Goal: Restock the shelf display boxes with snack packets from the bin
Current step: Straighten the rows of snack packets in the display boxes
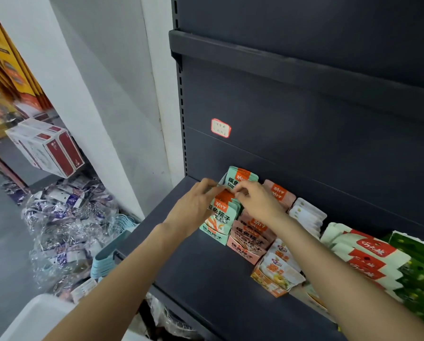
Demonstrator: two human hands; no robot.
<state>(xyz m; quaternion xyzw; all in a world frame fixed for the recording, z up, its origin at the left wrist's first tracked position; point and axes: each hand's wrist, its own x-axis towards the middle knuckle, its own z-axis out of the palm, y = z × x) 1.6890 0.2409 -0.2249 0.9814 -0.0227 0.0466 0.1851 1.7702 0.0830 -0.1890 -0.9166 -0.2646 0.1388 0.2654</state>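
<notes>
Dark metal shelf [206,279] carries a green display box [214,236] beside the pink display box [245,252], where both left hand [193,212] and right hand [257,200] pinch light, floppy, probably slippery green snack packets [222,212] by their top edges.

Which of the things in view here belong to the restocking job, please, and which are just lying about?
Part of the job:
- green packets
- green display box
- left hand
- right hand
- pink display box
- shelf

Just lying about:
- red and white carton
- heap of wrapped purple packs
- stacked blue baskets
- price label
</notes>
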